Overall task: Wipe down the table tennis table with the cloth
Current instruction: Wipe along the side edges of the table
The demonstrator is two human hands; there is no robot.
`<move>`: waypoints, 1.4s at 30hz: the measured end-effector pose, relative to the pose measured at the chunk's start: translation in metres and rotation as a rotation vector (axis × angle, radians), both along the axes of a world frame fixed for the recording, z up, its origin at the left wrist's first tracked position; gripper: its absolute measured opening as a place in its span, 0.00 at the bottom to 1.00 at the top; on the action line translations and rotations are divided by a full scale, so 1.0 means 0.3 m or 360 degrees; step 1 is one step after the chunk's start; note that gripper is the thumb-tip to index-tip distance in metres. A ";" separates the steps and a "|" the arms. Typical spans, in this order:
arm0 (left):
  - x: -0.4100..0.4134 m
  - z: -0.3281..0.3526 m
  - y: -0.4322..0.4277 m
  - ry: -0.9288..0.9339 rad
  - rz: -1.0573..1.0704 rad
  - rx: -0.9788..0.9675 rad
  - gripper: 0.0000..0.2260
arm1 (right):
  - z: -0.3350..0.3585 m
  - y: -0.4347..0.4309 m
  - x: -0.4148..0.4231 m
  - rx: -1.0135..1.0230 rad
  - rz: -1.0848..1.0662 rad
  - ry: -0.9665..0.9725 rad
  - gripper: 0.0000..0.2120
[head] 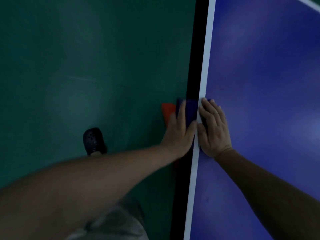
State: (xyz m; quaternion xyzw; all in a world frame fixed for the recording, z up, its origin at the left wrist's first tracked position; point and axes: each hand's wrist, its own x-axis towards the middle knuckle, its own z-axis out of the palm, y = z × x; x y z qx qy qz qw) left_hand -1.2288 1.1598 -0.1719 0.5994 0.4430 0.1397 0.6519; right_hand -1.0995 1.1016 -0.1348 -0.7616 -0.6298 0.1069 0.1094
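Left hand (178, 130) lies with straight fingers against the dark side edge of the table tennis table (268, 84), pressing a dark blue cloth (189, 110) that hangs there. Right hand (213, 129) rests flat, fingers extended, on the blue tabletop beside the white edge line (206, 58), just across from the left hand; a dark blue tip shows past its fingertips, though whether cloth lies under the palm cannot be told. An orange-red piece (168, 110) shows beside the cloth. Below, a dark perforated clog (94, 141) stands on the green floor (69, 66).
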 end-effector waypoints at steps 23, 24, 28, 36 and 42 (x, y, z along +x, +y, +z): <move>0.299 -0.009 0.461 0.0038 0.0185 0.0177 0.28 | -0.021 0.457 0.252 -0.0058 -0.0176 -0.0270 0.23; 0.279 -0.009 0.421 0.0044 0.0180 0.0176 0.28 | -0.023 0.452 0.250 -0.0054 -0.0174 -0.0262 0.23; 0.078 0.019 0.125 -0.0037 0.0010 0.0013 0.29 | -0.026 0.451 0.262 0.0004 -0.0157 -0.0210 0.23; 0.224 -0.020 0.366 -0.0021 0.0089 0.0021 0.31 | -0.036 0.448 0.274 0.0022 -0.0154 -0.0168 0.23; 0.416 -0.024 0.612 0.0022 0.0282 0.0053 0.28 | -0.042 0.448 0.286 0.0052 -0.0169 -0.0115 0.23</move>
